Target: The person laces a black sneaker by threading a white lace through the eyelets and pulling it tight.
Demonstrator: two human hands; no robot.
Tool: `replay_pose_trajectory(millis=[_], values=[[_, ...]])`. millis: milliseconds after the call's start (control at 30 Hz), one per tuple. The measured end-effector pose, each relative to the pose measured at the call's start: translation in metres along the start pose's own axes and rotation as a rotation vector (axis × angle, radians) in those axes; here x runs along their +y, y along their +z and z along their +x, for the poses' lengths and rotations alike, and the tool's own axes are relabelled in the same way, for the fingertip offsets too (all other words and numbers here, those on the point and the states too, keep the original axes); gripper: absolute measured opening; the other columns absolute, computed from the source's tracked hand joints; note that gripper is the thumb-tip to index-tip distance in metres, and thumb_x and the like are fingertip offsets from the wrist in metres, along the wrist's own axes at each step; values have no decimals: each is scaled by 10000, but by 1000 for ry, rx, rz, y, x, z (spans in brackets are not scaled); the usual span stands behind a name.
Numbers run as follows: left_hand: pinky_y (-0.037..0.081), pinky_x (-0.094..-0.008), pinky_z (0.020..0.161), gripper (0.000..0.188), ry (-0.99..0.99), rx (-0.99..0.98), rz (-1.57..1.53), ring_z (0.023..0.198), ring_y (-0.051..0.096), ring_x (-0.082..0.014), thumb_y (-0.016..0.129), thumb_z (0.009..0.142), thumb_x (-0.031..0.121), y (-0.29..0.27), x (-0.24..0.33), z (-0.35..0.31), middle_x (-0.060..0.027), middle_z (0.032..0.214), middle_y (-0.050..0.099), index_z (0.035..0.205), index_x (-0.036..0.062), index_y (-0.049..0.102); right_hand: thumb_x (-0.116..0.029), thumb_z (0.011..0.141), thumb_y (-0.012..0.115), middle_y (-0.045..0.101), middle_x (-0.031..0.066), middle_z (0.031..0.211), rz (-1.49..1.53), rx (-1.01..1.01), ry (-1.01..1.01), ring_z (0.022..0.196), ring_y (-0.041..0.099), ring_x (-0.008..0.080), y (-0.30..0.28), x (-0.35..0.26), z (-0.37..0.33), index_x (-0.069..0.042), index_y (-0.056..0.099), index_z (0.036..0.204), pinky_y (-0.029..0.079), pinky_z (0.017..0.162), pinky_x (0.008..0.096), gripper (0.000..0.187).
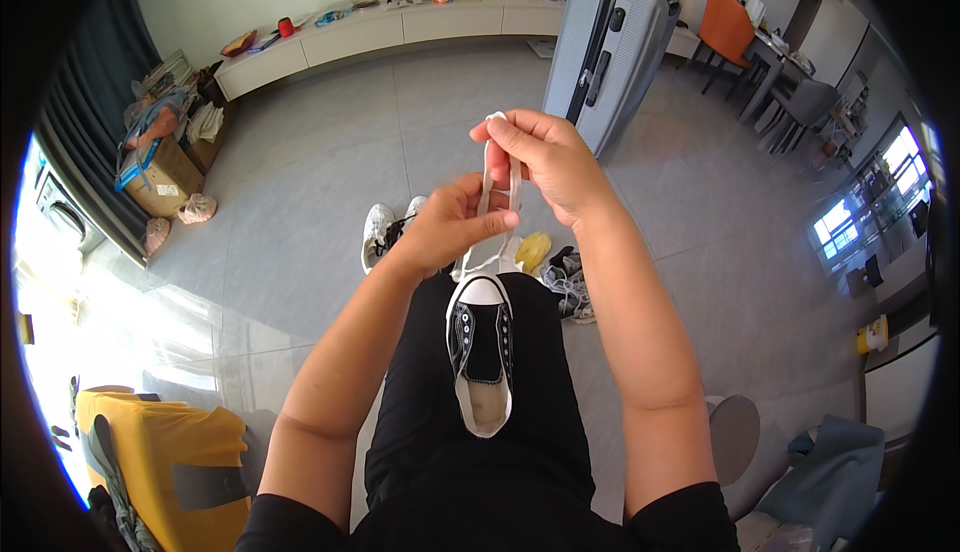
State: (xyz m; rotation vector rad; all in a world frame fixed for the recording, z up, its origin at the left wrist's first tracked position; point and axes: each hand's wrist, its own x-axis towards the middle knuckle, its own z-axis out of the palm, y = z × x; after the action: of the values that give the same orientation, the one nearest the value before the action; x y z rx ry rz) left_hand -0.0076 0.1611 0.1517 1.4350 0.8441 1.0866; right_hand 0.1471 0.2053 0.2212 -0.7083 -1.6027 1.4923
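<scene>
A black canvas sneaker with a white toe cap (pixel 481 290) lies on my lap, its toe pointing away from me. No lace shows in its side eyelets, and its tongue lies flat. Above the toe, a white shoelace (pixel 487 174) is stretched up in a narrow loop between my hands. My right hand (pixel 545 157), the higher one, pinches the top of the loop between thumb and fingers. Lower down, my left hand (pixel 455 220) is closed round the strands, thumb pointing right. Whether the lace's lower end touches the sneaker is hard to make out.
On the floor beyond my knees are white shoes (pixel 377 235), grey shoes with loose laces (pixel 568 287) and a yellow crumpled thing (pixel 533 250). A silver-blue suitcase (pixel 610 62) stands ahead right. Cardboard boxes (pixel 163 180) sit far left; a yellow-draped seat (pixel 170 462) is near left.
</scene>
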Motion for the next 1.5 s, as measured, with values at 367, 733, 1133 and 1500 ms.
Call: replay_pose_trajectory(millis=[367,733,1133,1500], values=[[443,-241,673,328,-178,44,8,705,525,-71,555,964,327,-37,-56,-20,13,743,563,1013,20,660,-253,917,604,538,-25,674,672,405,-84,593,493,91,-66,38,-5,-16,633,981,430,619,259,248],[292,-226,492,249,-328,385,-45,531,359,-55,598,942,271,-146,-84,-71,57,620,444,931,25,631,-297,937,592,322,-79,517,710,730,114,447,285,45,-155,94,-67,-68,616,901,274,461,206,232],[363,-181,428,176,-390,368,-472,510,389,-39,555,963,187,-177,-80,-105,16,728,554,1053,41,590,-267,933,595,259,-84,507,648,757,210,423,203,48,-179,116,-87,-30,612,1054,197,409,210,266],[547,-398,869,280,-108,458,-1092,986,632,-258,496,976,152,-74,-81,-62,-140,1118,627,1204,-6,536,-134,906,609,647,75,836,692,448,137,709,607,156,-89,127,-71,-17,646,1029,493,672,297,174]])
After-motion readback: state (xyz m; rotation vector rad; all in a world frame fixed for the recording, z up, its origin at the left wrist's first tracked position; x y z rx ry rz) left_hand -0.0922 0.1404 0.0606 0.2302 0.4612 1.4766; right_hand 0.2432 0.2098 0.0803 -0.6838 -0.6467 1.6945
